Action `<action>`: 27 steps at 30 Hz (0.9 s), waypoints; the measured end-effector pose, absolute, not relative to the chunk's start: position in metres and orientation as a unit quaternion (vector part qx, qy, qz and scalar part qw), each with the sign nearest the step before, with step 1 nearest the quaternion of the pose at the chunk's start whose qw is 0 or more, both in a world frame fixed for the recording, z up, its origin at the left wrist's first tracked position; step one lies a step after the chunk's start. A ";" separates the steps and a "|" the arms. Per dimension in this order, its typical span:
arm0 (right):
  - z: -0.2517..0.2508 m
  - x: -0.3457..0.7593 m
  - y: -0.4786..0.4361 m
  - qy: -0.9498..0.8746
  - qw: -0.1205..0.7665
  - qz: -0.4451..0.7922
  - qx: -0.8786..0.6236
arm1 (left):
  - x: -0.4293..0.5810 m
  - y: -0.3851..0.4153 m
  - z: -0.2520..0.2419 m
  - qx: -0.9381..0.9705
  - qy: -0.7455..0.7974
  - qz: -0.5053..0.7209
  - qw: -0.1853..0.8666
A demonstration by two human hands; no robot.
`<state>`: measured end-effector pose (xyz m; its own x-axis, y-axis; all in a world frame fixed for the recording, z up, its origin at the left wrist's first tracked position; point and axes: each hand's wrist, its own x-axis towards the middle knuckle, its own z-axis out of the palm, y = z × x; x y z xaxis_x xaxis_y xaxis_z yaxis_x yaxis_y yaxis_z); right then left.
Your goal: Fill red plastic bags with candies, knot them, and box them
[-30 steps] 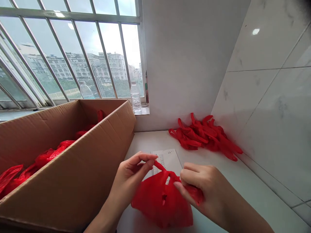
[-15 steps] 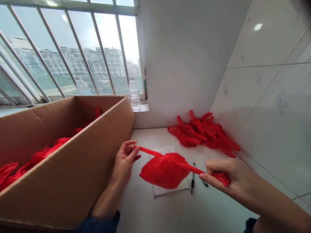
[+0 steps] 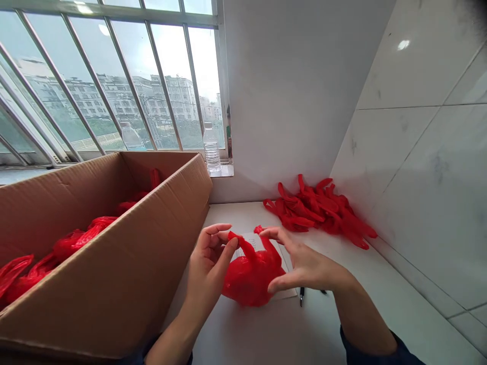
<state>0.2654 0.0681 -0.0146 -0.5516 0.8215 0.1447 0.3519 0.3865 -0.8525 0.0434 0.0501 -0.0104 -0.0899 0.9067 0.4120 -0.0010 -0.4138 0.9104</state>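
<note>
A filled red plastic bag [image 3: 249, 281] hangs or rests in front of me over the notebook, its neck gathered and two handle ends sticking up. My left hand [image 3: 213, 256] pinches the left handle end between thumb and fingers. On the other side, my right hand [image 3: 304, 258] has its thumb and fingers spread apart around the bag's right side, fingertips close to the right handle end. Whether those fingertips touch the plastic I cannot tell. The open notebook [image 3: 287, 294] is mostly hidden behind the bag.
A large open cardboard box [image 3: 114, 263] with several red bags [image 3: 72, 243] stands at left. A pile of red plastic bags [image 3: 315, 205] lies against the back wall. A black pen [image 3: 302, 296] lies beside the notebook. A clear bottle [image 3: 211, 147] stands on the sill.
The stretched handles have gone slack. My right hand has let go of its handle, opened and moved left to the bag; my left hand has shifted slightly right, still pinching its end.
</note>
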 end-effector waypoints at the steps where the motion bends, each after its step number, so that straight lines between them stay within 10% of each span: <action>1: -0.024 0.264 0.072 -0.789 0.246 0.391 -0.405 | 0.043 0.050 -0.011 0.571 0.398 0.620 0.362; 27: -0.120 0.199 0.087 -0.821 0.257 0.170 -0.481 | 0.019 0.075 -0.153 0.786 0.542 0.283 0.089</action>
<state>0.1990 0.0874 -0.1197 -0.4056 0.8770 0.2576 0.7025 0.4794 -0.5260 0.0189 0.0745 -0.1535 0.2529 0.9027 0.3481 0.8020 -0.3968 0.4464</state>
